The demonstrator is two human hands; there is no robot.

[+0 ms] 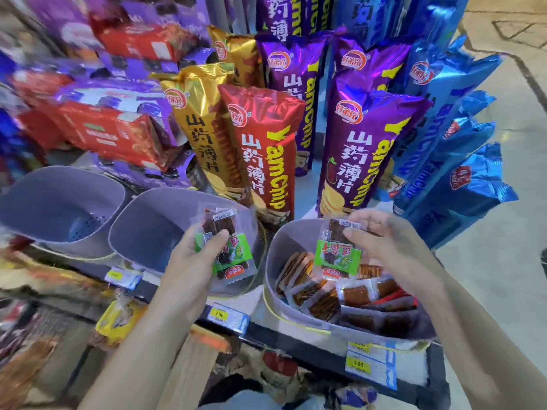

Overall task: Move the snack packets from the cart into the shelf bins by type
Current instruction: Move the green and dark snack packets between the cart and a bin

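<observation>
My left hand (195, 258) grips a small stack of clear snack packets with green labels (229, 248) over the middle grey bin (142, 229), which looks bare inside. In my right hand (387, 241) is one more green-label packet (337, 253), held by its top edge above the right grey bin (276, 258). That bin holds several orange and dark red snack packets (355, 297). A third grey bin (44, 202) stands at the far left with nothing visible in it. The cart does not show clearly.
Tall yam chip bags in gold, red (263, 149), purple (358, 155) and blue stand upright behind the bins. Red and purple biscuit boxes (109, 134) are stacked at the left. Price tags (225, 316) line the shelf edge. Floor lies at the right.
</observation>
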